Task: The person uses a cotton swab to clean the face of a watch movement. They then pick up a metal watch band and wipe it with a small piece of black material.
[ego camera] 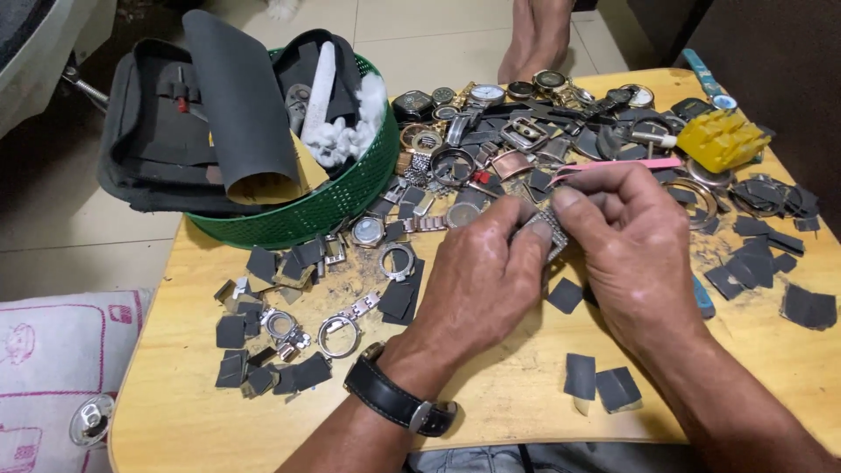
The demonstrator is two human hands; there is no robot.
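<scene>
My left hand [477, 285] and my right hand [632, 245] meet over the middle of a small wooden table [517, 398]. Together they pinch a small square metal watch case [549, 229] with a textured grey face. Both thumbs press on it and the fingers curl beneath. A black wristwatch [399, 401] sits on my left wrist. Scraps of dark sandpaper [600, 381] lie just in front of my hands.
Watch cases, bracelets and dials [491, 114] are heaped at the table's far side, with a yellow block [720, 138] and a pink tool [613, 165]. A green basket [337, 197] at far left holds rolled sandpaper, cotton and a black pouch. Someone's bare feet [539, 35] rest beyond the table.
</scene>
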